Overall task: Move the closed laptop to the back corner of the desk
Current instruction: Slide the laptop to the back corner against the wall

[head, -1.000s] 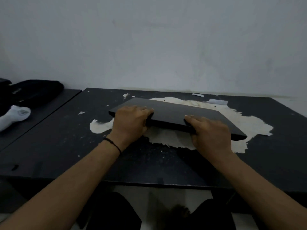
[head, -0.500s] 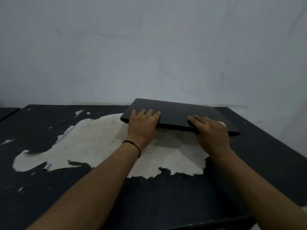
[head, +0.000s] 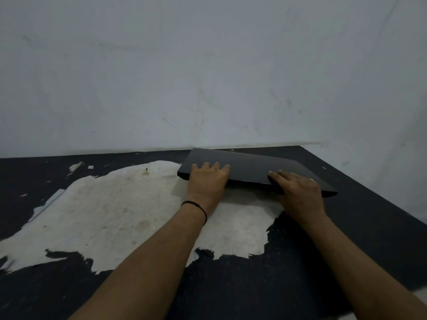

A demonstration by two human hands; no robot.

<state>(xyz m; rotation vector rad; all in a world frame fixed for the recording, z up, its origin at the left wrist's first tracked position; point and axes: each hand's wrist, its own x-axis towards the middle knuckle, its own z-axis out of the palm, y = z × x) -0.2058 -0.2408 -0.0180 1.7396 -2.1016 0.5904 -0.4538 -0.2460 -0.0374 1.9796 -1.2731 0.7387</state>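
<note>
Head view: the left hand (head: 208, 181) and right hand (head: 298, 192) are both clamped on the near long edge of the closed laptop (head: 251, 168), fingers laid over its lid. Its long axis is skewed to the wall (head: 208, 77), the far-left corner touching it, at the worktop (head: 360, 204) back-right corner.

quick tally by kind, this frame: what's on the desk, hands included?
Closed black laptop: 1
Hands gripping its near edge: 2, left hand and right hand
Black wristband, on the left wrist: 1
Black desk with a worn pale patch: 1
Total: 5
</note>
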